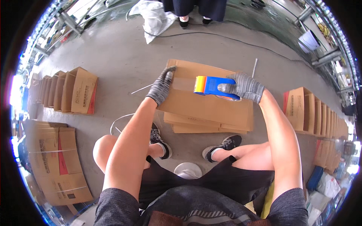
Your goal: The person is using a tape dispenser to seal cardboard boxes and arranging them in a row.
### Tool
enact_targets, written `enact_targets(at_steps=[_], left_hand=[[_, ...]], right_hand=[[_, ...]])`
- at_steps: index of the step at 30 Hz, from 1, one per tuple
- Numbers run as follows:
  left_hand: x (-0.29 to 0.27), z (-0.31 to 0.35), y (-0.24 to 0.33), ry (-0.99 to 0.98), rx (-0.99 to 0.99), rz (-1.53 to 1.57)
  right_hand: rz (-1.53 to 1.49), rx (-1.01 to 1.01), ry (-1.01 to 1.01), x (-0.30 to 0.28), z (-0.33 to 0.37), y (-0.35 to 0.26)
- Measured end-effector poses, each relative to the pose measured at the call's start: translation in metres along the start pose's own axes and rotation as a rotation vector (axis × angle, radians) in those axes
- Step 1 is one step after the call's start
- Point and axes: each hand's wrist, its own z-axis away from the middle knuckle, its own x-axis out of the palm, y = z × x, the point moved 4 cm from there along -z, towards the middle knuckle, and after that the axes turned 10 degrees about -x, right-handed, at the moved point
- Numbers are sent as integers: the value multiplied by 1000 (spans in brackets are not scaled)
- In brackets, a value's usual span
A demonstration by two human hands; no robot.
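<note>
My right hand (247,87), in a grey knit glove, is closed round a blue tape dispenser (217,86) with a yellow and orange front end. The dispenser is over the upper face of a brown cardboard box (203,105) in front of me. A paler band of tape (183,84) runs across the box between the dispenser and the left edge. At that left edge my left hand (161,86), gloved alike, grips the cardboard with its fingers together. Beneath the box lie flat cardboard pieces (196,128), partly hidden by it.
Rows of open cardboard boxes stand at the left (83,92) and right (295,109). Strapped flat cardboard (52,158) lies at the lower left. A cable (211,34) crosses the grey floor, near a white plastic bag (152,19) and another person's feet (195,22).
</note>
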Motion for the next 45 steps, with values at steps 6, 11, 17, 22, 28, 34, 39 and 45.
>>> enact_targets(at_steps=[6, 11, 17, 22, 28, 34, 39, 45], left_hand=[[-10, -5, -13, -35, 52, 50], [-7, -1, 4, -56, 50, -78], [-8, 6, 8, -100, -53, -95], [-4, 10, 16, -123, -30, -168], [0, 5, 17, -107, -36, -64], [-8, 4, 7, -31, -10, -112], [11, 6, 20, -62, -10, -109], [-11, 22, 28, -73, -147, -177]], right_hand=[[188, 158, -5, -60, 112, 64], [236, 402, -53, -102, 202, 108], [443, 420, -100, -74, 155, 115], [469, 319, -40, -32, 106, 89], [461, 506, 65, 73, 60, 149], [-478, 721, 961, 125, 49, 215], [-517, 497, 1086, 194, 54, 293], [50, 571, 1354, 48, 49, 125]])
